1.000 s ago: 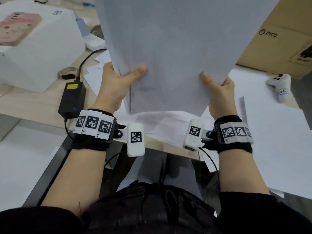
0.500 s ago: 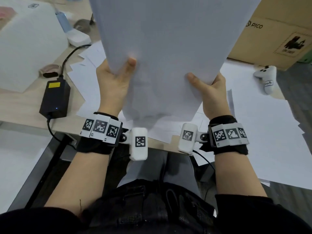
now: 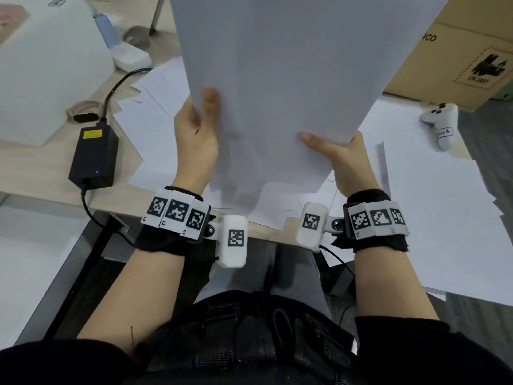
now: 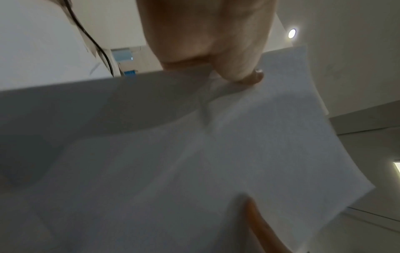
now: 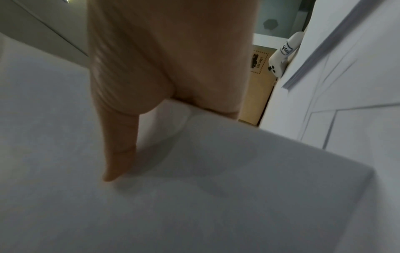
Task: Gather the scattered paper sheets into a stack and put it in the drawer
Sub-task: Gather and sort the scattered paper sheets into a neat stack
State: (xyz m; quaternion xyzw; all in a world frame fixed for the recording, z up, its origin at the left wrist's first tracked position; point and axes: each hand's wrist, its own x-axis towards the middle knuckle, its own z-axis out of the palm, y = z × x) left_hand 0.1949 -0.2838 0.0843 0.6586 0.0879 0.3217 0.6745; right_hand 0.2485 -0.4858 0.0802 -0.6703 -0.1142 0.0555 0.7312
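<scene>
A stack of white paper sheets [image 3: 280,73] stands nearly upright above the desk, filling the upper middle of the head view. My left hand [image 3: 194,134] grips its left edge, thumb on the near face. My right hand [image 3: 344,157] grips the lower right edge, thumb flat on the near face. In the left wrist view the thumb presses the stack [image 4: 194,154]; the right wrist view shows my thumb lying on the paper stack [image 5: 194,188]. More loose sheets [image 3: 433,212] lie spread on the desk [image 3: 33,168] below and to the right. No drawer is in view.
A black power adapter [image 3: 93,157] with its cable lies left of the sheets. A large white box [image 3: 47,65] stands at the back left. A cardboard box [image 3: 458,56] stands at the back right, with a white controller [image 3: 441,123] beside it.
Both hands have shifted along the stack: the left thumb now points up its left edge, the right hand sits lower. The view has swung slightly left.
</scene>
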